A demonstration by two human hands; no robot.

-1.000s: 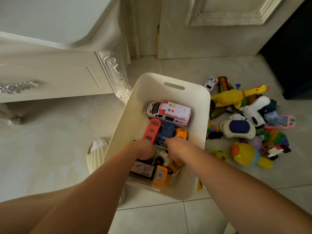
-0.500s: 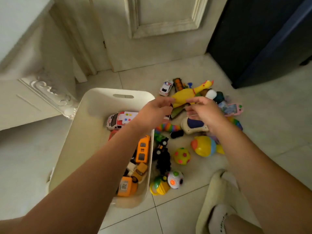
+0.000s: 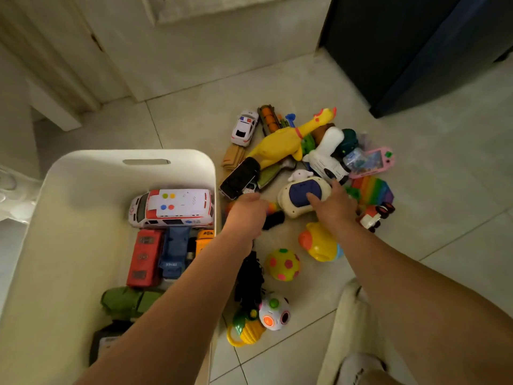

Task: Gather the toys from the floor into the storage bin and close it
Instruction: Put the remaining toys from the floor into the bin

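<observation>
The white storage bin (image 3: 133,155) stands open at the left and holds an ambulance (image 3: 172,207), a red bus (image 3: 144,257), a blue truck (image 3: 173,254) and a green toy (image 3: 130,301). To its right, several toys lie on the tiles. My left hand (image 3: 245,213) is knuckles-up beside the bin wall, its fingers curled round a rainbow toy (image 3: 271,208). My right hand (image 3: 331,208) grips the cream-and-blue toy (image 3: 297,195). No lid is in view.
Around my hands lie a yellow rubber chicken (image 3: 286,140), a police car (image 3: 244,127), a black phone toy (image 3: 240,177), a yellow duck (image 3: 319,243), a spotted ball (image 3: 282,264) and a white puzzle ball (image 3: 274,311). A dark cabinet (image 3: 416,51) stands at the back right. A cream slipper (image 3: 347,329) is at the bottom right.
Both hands have come out of the bin and moved right onto the toy pile. The left now holds the rainbow toy and the right the cream-and-blue toy. The view swung right.
</observation>
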